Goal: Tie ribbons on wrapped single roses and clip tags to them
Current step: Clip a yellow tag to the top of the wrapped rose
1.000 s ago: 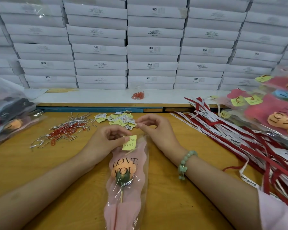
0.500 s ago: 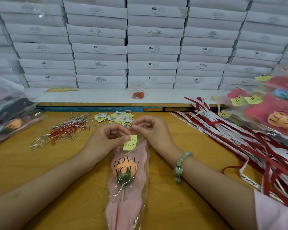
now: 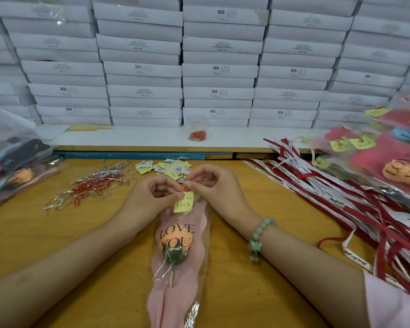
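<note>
The wrapped rose [image 3: 175,252] lies flat on the surface [image 3: 57,233], lengthwise, stem toward the person and open top pointing away. The left hand [image 3: 149,197] pinches the yellow tag [image 3: 184,204] at that top. The right hand [image 3: 218,185] has its fingers pressed together just above; what they hold is too small to tell.

The yellow wooden table [image 3: 45,245] carries one wrapped rose [image 3: 178,268] at its middle, stem toward the near edge. Silver and red paper clips [image 3: 92,185] lie scattered to the left, with a small heap of yellow tags [image 3: 166,166] beyond. Red and white ribbons [image 3: 341,197] spread across the right. Clear bags [image 3: 12,162] sit at the left edge.
</note>
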### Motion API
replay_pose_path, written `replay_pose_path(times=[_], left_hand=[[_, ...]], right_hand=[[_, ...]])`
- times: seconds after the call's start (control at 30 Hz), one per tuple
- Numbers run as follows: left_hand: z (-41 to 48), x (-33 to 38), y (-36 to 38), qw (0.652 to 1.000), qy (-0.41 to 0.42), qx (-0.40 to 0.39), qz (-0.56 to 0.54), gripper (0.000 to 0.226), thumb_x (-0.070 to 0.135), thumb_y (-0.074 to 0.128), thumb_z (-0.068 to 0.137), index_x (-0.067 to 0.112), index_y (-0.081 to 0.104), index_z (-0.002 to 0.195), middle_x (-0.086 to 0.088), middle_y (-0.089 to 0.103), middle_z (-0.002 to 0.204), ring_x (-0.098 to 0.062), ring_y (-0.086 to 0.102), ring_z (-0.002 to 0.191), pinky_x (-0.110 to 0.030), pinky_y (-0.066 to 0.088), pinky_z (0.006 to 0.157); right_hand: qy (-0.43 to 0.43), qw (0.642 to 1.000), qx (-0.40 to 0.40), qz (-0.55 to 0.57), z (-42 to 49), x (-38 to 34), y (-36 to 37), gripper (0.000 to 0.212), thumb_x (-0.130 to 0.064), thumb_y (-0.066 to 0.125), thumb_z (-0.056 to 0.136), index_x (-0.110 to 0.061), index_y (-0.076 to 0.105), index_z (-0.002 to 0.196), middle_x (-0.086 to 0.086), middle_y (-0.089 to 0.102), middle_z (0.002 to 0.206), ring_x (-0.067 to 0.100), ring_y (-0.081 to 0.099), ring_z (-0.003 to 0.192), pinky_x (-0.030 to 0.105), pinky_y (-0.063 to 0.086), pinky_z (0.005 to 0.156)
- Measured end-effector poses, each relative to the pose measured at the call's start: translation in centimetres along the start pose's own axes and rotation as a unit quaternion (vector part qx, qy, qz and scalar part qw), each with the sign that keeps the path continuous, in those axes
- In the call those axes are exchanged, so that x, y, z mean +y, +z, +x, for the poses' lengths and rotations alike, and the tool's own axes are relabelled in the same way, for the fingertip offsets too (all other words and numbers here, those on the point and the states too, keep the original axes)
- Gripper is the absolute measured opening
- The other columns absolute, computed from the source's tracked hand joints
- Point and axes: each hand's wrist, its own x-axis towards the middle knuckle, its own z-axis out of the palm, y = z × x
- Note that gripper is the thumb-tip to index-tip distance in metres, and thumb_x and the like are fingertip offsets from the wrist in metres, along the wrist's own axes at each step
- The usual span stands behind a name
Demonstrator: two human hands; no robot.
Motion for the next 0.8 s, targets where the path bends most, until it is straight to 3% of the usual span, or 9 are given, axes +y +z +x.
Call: replay_pose_path(times=[0.2,0.37,0.57,0.73,0.8], left_hand=[[-0.04,0.05,-0.04,1.000,-0.007,0.000,-0.013,0.004,0.004,0.072,0.082,0.006,0.070,0.085,-0.003,0.071,0.072,-0.007,0.065,0.063,-0.017,0.051,0.053],[0.03,-0.02,-0.13,1.000,-0.011,0.005,-0.004,0.004,0.006,0.072,0.082,0.008,0.071,0.085,-0.005,0.071,0.075,-0.009,0.066,0.066,-0.018,0.054,0.057],[0.17,-0.29,-0.05,1.000,-0.023,0.013,-0.014,0.005,0.003,0.072,0.083,0.007,0.070,0.082,-0.005,0.070,0.071,-0.008,0.065,0.063,-0.019,0.050,0.053],[0.21,-0.40,-0.10,1.000,-0.022,0.011,-0.017,0.008,0.002,0.072,0.082,0.009,0.070,0.080,-0.003,0.070,0.069,-0.008,0.064,0.062,-0.016,0.050,0.055],[0.22,-0.44,-0.11,0.999,-0.025,0.011,-0.017,0.007,0.003,0.073,0.082,0.009,0.070,0.080,-0.004,0.070,0.070,-0.009,0.064,0.063,-0.016,0.050,0.056]], right_hand=[[-0.004,1.000,-0.001,-0.018,0.12,0.24,0.00,0.009,-0.011,0.078,0.080,-0.006,0.073,0.086,0.007,0.074,0.080,0.021,0.070,0.076,0.026,0.056,0.071],[0.002,1.000,-0.014,-0.016,0.11,0.34,-0.04,0.007,-0.013,0.076,0.082,-0.009,0.074,0.086,0.003,0.074,0.081,0.016,0.070,0.076,0.020,0.053,0.068],[0.021,0.999,-0.024,0.019,-0.02,0.26,-0.09,0.012,-0.018,0.070,0.089,-0.010,0.075,0.081,0.002,0.075,0.079,0.011,0.069,0.074,0.023,0.052,0.068],[0.034,0.999,-0.038,0.017,-0.06,0.24,-0.06,0.018,-0.020,0.067,0.091,-0.006,0.074,0.082,0.014,0.073,0.079,0.019,0.068,0.073,0.041,0.055,0.072],[0.037,0.998,-0.041,0.024,-0.06,0.21,-0.07,0.018,-0.019,0.067,0.092,-0.005,0.073,0.082,0.016,0.073,0.079,0.018,0.067,0.072,0.039,0.055,0.071]])
